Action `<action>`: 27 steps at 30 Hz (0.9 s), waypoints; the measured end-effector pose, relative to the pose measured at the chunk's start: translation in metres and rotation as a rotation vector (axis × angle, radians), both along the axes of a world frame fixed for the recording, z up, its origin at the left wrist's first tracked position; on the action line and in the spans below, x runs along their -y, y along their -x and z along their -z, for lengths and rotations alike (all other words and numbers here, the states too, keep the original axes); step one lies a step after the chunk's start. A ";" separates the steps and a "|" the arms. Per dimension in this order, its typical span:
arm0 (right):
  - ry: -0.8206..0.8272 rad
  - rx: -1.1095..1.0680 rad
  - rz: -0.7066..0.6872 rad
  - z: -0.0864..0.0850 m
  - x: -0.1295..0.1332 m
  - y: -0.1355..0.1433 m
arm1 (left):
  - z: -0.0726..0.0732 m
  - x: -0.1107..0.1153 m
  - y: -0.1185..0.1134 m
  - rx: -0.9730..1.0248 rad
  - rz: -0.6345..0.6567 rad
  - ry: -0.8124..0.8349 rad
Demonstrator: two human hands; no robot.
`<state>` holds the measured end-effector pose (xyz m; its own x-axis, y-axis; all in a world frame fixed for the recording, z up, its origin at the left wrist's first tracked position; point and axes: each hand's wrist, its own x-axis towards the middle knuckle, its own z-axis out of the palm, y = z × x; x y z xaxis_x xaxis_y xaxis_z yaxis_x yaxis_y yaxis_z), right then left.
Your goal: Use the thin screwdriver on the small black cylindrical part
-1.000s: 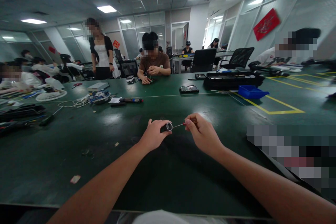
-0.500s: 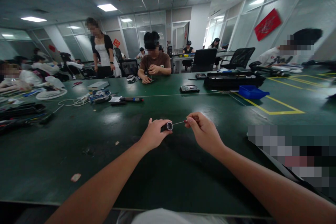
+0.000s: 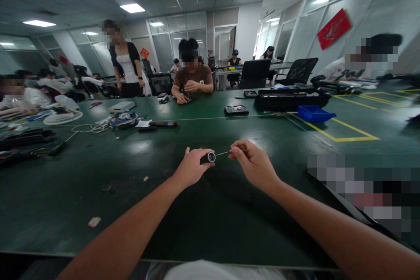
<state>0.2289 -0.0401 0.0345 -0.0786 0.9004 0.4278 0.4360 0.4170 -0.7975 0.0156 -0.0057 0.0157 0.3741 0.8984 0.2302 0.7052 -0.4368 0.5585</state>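
Observation:
My left hand [image 3: 190,169] is wrapped round a short black cylinder [image 3: 208,157], whose round silver-rimmed end faces me. To its right, my right hand [image 3: 252,162] pinches the reddish handle of a screwdriver [image 3: 223,153]. The thin metal shaft points left and reaches the rim of the cylinder; whether its tip is inside cannot be made out. Both hands are above the dark green table [image 3: 203,223].
Beyond the hands lie a dark pen-like tool [image 3: 164,124], a bundle of cables [image 3: 124,119], an open device [image 3: 236,110], a blue tray [image 3: 315,114] and a long black housing [image 3: 292,99]. A seated person [image 3: 193,76] works across the table.
My right hand has shifted slightly left, and less of the screwdriver shaft shows between it and the cylinder. My left hand still holds the cylinder.

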 end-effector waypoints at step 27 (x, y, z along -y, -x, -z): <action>-0.058 0.144 0.107 -0.002 0.001 -0.003 | 0.001 0.000 0.001 0.072 0.065 -0.039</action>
<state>0.2315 -0.0409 0.0367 -0.0480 0.8811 0.4704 0.5883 0.4055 -0.6996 0.0145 -0.0054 0.0147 0.4126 0.8626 0.2927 0.6336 -0.5026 0.5881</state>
